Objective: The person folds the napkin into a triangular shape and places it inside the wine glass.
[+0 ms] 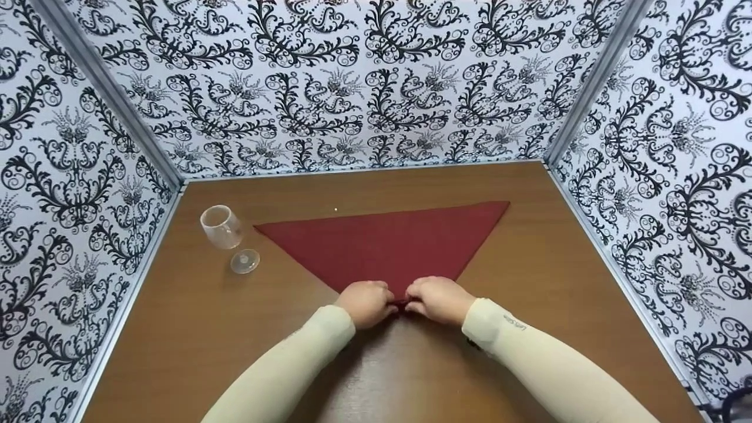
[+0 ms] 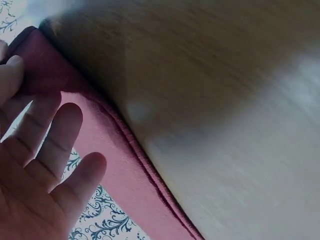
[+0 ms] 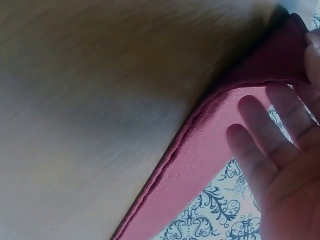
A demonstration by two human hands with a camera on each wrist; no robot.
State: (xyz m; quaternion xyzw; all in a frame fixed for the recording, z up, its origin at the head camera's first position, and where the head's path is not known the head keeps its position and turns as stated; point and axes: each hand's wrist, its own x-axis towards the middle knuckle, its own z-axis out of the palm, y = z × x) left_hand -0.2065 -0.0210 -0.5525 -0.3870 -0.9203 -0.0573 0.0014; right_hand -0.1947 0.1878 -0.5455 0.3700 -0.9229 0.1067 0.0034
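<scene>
A dark red cloth napkin [image 1: 382, 247], folded into a triangle, lies with its long edge at the back and its point toward me. At that near point, my left hand [image 1: 365, 302] pinches the cloth between thumb and fingers. Just to the right, close beside it, my right hand [image 1: 440, 299] pinches the same tip. Both wrist views show layered edges along the napkin [image 2: 135, 155] and its tip turned up between the fingers. The other fingers of the left hand [image 2: 45, 165] and the right hand [image 3: 280, 145] are loosely spread beneath the cloth.
A clear stemmed glass [image 1: 221, 228] stands on the brown wooden table [image 1: 205, 329], left of the napkin's left corner. Walls with a black scroll pattern [image 1: 376, 88] enclose the table at the back, left and right. A dark curved object [image 1: 734, 402] shows at the lower right corner.
</scene>
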